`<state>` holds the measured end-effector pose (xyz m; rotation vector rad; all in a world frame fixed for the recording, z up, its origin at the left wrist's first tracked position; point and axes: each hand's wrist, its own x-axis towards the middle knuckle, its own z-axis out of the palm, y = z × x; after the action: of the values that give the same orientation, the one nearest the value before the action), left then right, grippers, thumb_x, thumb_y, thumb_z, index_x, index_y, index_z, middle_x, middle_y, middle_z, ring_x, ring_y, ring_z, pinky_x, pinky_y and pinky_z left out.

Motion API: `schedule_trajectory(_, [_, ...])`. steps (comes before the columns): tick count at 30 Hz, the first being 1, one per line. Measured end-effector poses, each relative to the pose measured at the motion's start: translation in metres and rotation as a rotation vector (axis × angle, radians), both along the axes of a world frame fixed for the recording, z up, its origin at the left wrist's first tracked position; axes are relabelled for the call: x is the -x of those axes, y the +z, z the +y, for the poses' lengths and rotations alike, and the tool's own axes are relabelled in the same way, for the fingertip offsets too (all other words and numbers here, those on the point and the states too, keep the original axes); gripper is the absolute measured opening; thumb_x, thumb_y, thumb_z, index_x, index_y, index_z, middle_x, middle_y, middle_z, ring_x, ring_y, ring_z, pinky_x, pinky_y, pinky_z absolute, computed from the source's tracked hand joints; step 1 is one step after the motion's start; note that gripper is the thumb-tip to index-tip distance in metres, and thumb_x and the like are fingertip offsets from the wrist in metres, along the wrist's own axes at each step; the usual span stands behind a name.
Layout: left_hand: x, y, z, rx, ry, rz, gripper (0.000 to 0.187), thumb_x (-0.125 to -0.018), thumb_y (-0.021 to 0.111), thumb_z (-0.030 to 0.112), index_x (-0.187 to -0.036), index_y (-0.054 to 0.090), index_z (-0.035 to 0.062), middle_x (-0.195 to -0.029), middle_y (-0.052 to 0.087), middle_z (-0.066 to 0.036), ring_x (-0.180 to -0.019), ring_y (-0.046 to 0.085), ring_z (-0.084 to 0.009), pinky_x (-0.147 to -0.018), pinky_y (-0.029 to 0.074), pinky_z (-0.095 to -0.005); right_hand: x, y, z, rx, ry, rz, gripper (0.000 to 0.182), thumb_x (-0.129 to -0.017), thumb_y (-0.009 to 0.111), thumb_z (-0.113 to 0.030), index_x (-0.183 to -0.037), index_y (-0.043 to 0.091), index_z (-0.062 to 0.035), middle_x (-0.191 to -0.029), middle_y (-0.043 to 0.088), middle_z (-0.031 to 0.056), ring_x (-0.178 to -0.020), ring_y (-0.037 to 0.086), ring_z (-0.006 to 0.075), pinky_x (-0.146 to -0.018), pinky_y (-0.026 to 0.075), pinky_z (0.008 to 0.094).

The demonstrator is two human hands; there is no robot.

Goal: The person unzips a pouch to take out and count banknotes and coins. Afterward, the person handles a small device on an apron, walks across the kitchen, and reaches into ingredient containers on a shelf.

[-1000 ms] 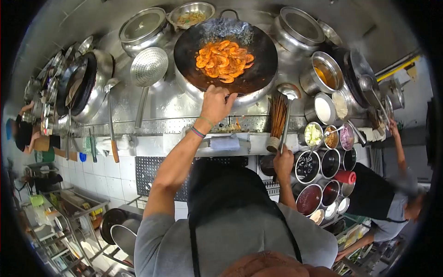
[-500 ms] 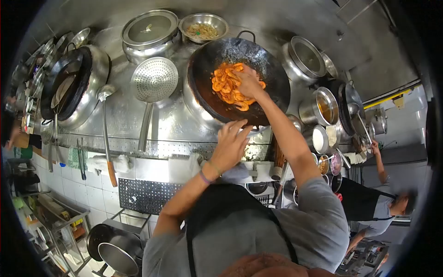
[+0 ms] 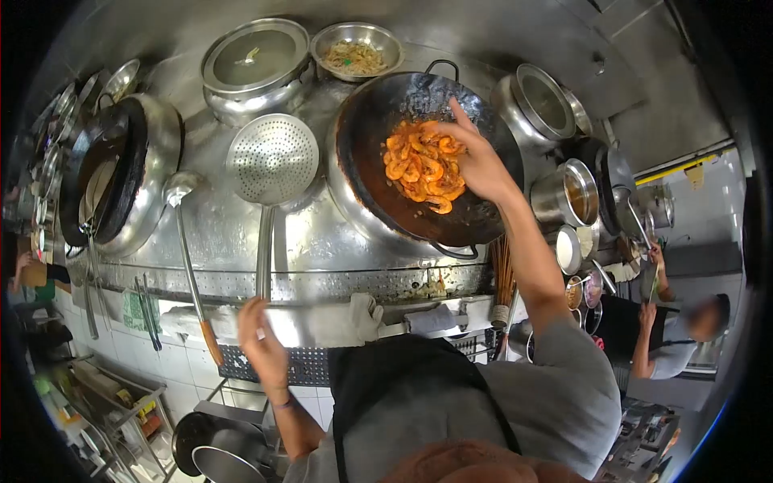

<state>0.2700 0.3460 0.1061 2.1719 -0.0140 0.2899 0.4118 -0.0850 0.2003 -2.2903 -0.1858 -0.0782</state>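
Orange-red shrimp [image 3: 424,165] lie in a heap in a large black wok [image 3: 362,181]. Just right of the heap, above the wok, is my right hand [image 3: 477,157], its fingers apart and nothing held. My left hand [image 3: 262,342] hangs near the counter's front edge, fingers spread and blurred, with nothing visible in it. Above it lies a perforated strainer [image 3: 273,158], its long handle pointing down toward that hand. Left of the strainer rests a ladle [image 3: 183,187] with a wooden handle end.
A covered pot [image 3: 256,56] and a bowl of food [image 3: 357,52] stand behind. Another wok [image 3: 105,173] is at left. Pots [image 3: 565,193] stand at right, and a person [image 3: 680,338] is beyond them. A bamboo brush [image 3: 502,278] sits by the front edge.
My right hand has lifted off the shrimp and moved right. My left hand has left the wok's near rim and moved left, toward the strainer's handle.
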Motion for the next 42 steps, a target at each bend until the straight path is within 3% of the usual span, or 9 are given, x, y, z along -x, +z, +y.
schedule_trajectory(4, [-0.01, 0.009, 0.034, -0.02, 0.205, -0.095, 0.022, -0.1, 0.048, 0.002, -0.116, 0.063, -0.005, -0.118, 0.064, -0.017, -0.111, 0.06, -0.0273, -0.098, 0.047, -0.0382, 0.097, 0.051, 0.041, -0.605, 0.54, -0.141, 0.037, -0.084, 0.057, -0.005, -0.12, 0.069, -0.0041, -0.162, 0.018, 0.0267, -0.152, 0.019, 0.0352, -0.121, 0.016, 0.0489])
schedule_trajectory(9, [-0.04, 0.019, 0.014, 0.029, 0.111, -0.19, 0.023, -0.104, 0.047, 0.005, -0.118, 0.062, -0.0045, -0.119, 0.063, -0.016, -0.112, 0.059, -0.0259, -0.099, 0.047, -0.0374, 0.158, 0.048, 0.081, -1.113, 0.945, -0.09, 0.032, -0.087, 0.055, -0.001, -0.114, 0.072, -0.0066, -0.162, 0.015, 0.0291, -0.15, 0.019, 0.0397, -0.119, 0.018, 0.0516])
schedule_trajectory(20, [0.005, 0.044, -0.124, -0.047, -0.266, -0.203, 0.019, -0.098, 0.051, -0.001, -0.109, 0.065, -0.005, -0.113, 0.066, -0.017, -0.106, 0.062, -0.0294, -0.094, 0.048, -0.0369, 0.256, 0.07, 0.035, -1.274, 0.719, -0.226, 0.037, -0.094, 0.049, 0.008, -0.101, 0.079, -0.0121, -0.161, 0.01, 0.0342, -0.148, 0.021, 0.0495, -0.114, 0.023, 0.0577])
schedule_trajectory(21, [0.015, 0.056, -0.141, -0.04, -0.297, -0.176, 0.018, -0.097, 0.052, -0.002, -0.109, 0.065, -0.0049, -0.113, 0.066, -0.018, -0.105, 0.063, -0.0293, -0.093, 0.048, -0.0368, 0.269, 0.072, 0.026, -1.346, 0.6, -0.235, 0.03, -0.095, 0.051, 0.006, -0.108, 0.076, -0.0057, -0.161, 0.013, 0.0323, -0.141, 0.036, 0.0473, -0.109, 0.035, 0.0542])
schedule_trajectory(23, [0.028, 0.055, -0.155, 0.006, -0.349, -0.197, 0.017, -0.095, 0.055, -0.001, -0.108, 0.065, -0.0044, -0.111, 0.066, -0.018, -0.103, 0.063, -0.0278, -0.09, 0.049, -0.0352, 0.294, 0.07, 0.003, -1.303, 0.33, -0.101, 0.03, -0.095, 0.053, 0.005, -0.118, 0.071, -0.0036, -0.155, 0.03, 0.031, -0.131, 0.051, 0.0415, -0.101, 0.045, 0.0486])
schedule_trajectory(27, [0.061, 0.066, -0.175, -0.008, -0.341, -0.143, 0.014, -0.093, 0.059, -0.001, -0.104, 0.066, -0.0048, -0.105, 0.067, -0.017, -0.094, 0.064, -0.0263, -0.085, 0.05, -0.0344, 0.321, 0.011, -0.032, -0.467, -0.121, -0.166, 0.031, -0.092, 0.055, 0.007, -0.121, 0.066, -0.0004, -0.123, 0.064, 0.019, -0.108, 0.066, 0.0317, -0.092, 0.051, 0.0375])
schedule_trajectory(34, [0.13, 0.121, -0.192, -0.005, -0.419, -0.307, 0.012, -0.086, 0.064, -0.006, -0.098, 0.066, -0.0052, -0.09, 0.067, -0.015, -0.083, 0.063, -0.0259, -0.077, 0.051, -0.0381, 0.392, -0.065, -0.039, -0.356, -0.307, 0.006, 0.025, -0.091, 0.058, 0.003, -0.113, 0.069, -0.001, -0.114, 0.067, 0.017, -0.104, 0.067, 0.034, -0.087, 0.053, 0.0368])
schedule_trajectory(39, [0.136, 0.238, -0.184, 0.317, -0.682, -1.36, 0.019, -0.096, 0.055, 0.017, -0.102, 0.056, -0.001, -0.093, 0.063, -0.017, -0.079, 0.059, -0.0304, -0.071, 0.05, -0.0447, 0.43, -0.079, -0.038, -0.078, -0.288, -0.056, 0.027, -0.088, 0.058, 0.003, -0.113, 0.067, 0.0004, -0.113, 0.065, 0.0198, -0.104, 0.064, 0.0379, -0.091, 0.051, 0.0426])
schedule_trajectory(42, [0.15, 0.296, -0.176, 0.452, -0.866, -1.667, 0.045, -0.106, 0.046, 0.031, -0.145, 0.042, 0.0095, -0.116, 0.063, -0.012, -0.097, 0.065, -0.0214, -0.086, 0.056, -0.0322, 0.451, -0.078, -0.026, -0.004, -0.336, -0.056, 0.026, -0.088, 0.059, 0.002, -0.113, 0.067, 0.0007, -0.111, 0.066, 0.0186, -0.104, 0.064, 0.0378, -0.091, 0.051, 0.0429])
